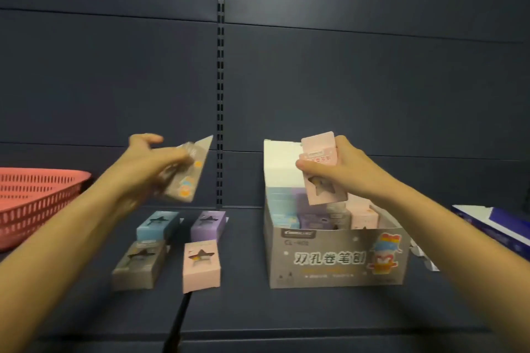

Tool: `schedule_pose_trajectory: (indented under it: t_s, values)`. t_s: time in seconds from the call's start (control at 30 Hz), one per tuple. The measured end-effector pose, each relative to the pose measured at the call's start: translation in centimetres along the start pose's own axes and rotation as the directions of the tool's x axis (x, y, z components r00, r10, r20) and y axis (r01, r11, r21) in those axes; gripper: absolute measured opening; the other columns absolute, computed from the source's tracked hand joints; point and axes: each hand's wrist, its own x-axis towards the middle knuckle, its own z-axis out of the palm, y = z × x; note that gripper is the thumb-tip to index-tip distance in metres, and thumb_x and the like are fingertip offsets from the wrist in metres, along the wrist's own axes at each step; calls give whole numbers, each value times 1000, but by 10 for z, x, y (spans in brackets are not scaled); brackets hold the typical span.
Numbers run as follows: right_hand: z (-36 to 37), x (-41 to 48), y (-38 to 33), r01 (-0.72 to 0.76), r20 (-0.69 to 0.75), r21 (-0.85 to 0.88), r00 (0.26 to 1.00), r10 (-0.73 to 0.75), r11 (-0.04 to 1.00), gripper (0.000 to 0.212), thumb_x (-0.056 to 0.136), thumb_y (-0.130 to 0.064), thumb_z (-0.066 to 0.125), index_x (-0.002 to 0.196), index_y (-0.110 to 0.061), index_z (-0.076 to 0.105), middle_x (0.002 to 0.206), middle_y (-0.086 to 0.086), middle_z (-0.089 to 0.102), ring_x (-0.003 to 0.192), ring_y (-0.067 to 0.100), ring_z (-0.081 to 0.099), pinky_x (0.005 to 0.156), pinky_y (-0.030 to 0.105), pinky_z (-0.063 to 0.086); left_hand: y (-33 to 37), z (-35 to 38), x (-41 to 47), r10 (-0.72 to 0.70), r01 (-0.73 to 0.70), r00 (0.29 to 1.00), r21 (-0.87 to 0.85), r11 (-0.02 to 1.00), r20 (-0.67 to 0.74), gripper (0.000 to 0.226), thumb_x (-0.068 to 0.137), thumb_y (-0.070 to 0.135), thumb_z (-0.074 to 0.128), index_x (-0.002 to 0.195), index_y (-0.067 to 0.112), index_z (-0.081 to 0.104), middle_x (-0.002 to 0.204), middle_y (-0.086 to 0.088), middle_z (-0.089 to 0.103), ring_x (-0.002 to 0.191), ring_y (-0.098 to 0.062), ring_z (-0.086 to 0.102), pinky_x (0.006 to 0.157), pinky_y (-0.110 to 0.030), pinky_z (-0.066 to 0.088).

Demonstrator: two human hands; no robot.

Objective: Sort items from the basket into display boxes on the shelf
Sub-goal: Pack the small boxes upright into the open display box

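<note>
Gripping a small pink cardboard box w/ a star-shaped window (324,178), the R hand (341,169) has its fingers curled round the box's sides and holds it upright just above the back of the grey cardboard display box w/ Chinese print and a cartoon figure (335,261). That display box stands on the dark shelf (286,312) right of centre, its white lid flap (279,163) raised at the rear left, w/ blue, purple, grey and pink small boxes packed inside. L hand (155,163) holds a grey cardboard piece w/ cartoon print (189,178) up in the air left of centre, tilted; it's motion-blurred, so exact finger placement can't be made out, but the fingers wrap it. Below that hand, four small star-window boxes lie on the shelf in two rows: light blue box (156,225) and purple box (208,223) at the back, grey box (137,265) and a second pink box (200,265) nearer the front edge. Red plastic slotted basket (34,200) sits at the shelf's left end, well apart from the display box. Dark blue carton (493,226) lies at the right end.
</note>
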Motion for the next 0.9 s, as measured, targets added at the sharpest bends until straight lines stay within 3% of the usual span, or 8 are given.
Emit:
schedule_pose_trajectory:
  t_s: [0.1, 0.17, 0.23, 0.33, 0.4, 0.47, 0.67, 0.9]
  values:
    - [-30, -2, 24, 19, -16, 4, 1000, -19, 1000, 82, 59, -72, 62, 112, -12, 50, 97, 2, 67, 81, 16, 69, 63, 30, 58, 24, 55, -7, 18, 11, 983, -162, 987, 181, 97, 49, 18, 80, 133, 8, 32, 97, -13, 56, 83, -23, 62, 67, -37, 56]
    - [-45, -2, 40, 22, -32, 32, 999, -21, 999, 77, 63, -69, 64, 113, -12, 51, 99, 3, 67, 82, 17, 69, 65, 30, 57, 33, 93, -14, 26, 27, 964, -193, 981, 265, 116, 38, 19, 78, 141, -1, 27, 105, -17, 56, 93, -25, 61, 66, -35, 56]
    - [-58, -2, 55, 10, -41, 40, 999, -9, 999, 73, 67, -65, 65, 116, -13, 51, 102, 2, 68, 85, 17, 69, 66, 29, 56, 36, 130, -23, 3, 81, 938, -230, 970, 345, 99, 46, 11, 75, 135, -5, 35, 100, -15, 57, 85, -23, 62, 57, -28, 55]
    - [-70, -5, 70, 8, -35, 35, 999, -7, 999, 71, 68, -65, 65, 116, -15, 51, 104, 0, 68, 85, 14, 70, 64, 26, 55, 32, 176, -33, -35, 154, 904, -249, 956, 427, 38, 61, 3, 70, 95, 7, 53, 82, -10, 56, 72, -17, 58, 54, -23, 52]
    - [-75, -6, 78, 9, -50, 39, 999, -7, 999, 67, 71, -61, 65, 118, -15, 49, 106, -2, 66, 88, 14, 68, 61, 23, 52, 22, 198, -33, -53, 169, 905, -242, 956, 423, 38, 70, -1, 68, 103, 4, 51, 85, -10, 60, 75, -17, 59, 56, -23, 52]
    - [-78, -8, 83, 9, -71, 53, 997, -5, 999, 63, 76, -55, 65, 120, -17, 43, 109, -3, 61, 93, 14, 65, 61, 22, 50, 12, 215, -31, -76, 176, 914, -221, 959, 399, 63, 67, -1, 71, 123, 3, 42, 99, -14, 62, 81, -18, 60, 56, -25, 50]
    - [-82, -15, 97, 0, -62, 59, 998, 4, 998, 62, 78, -51, 65, 122, -16, 40, 115, -1, 60, 100, 18, 62, 65, 22, 49, -9, 236, -33, 44, -147, 905, 214, 966, 423, 67, 68, 14, 81, 120, 21, 39, 97, -1, 56, 88, -16, 59, 73, -24, 53]
    - [-86, -16, 107, -6, 15, 73, 1000, 5, 997, 51, 86, -49, 55, 123, -19, 36, 113, -1, 61, 94, 16, 66, 68, 24, 54, -18, 235, -28, 107, -488, 815, 576, 656, 569, 51, 65, 42, 81, 98, 18, 51, 96, 2, 59, 83, -13, 55, 70, -24, 47]
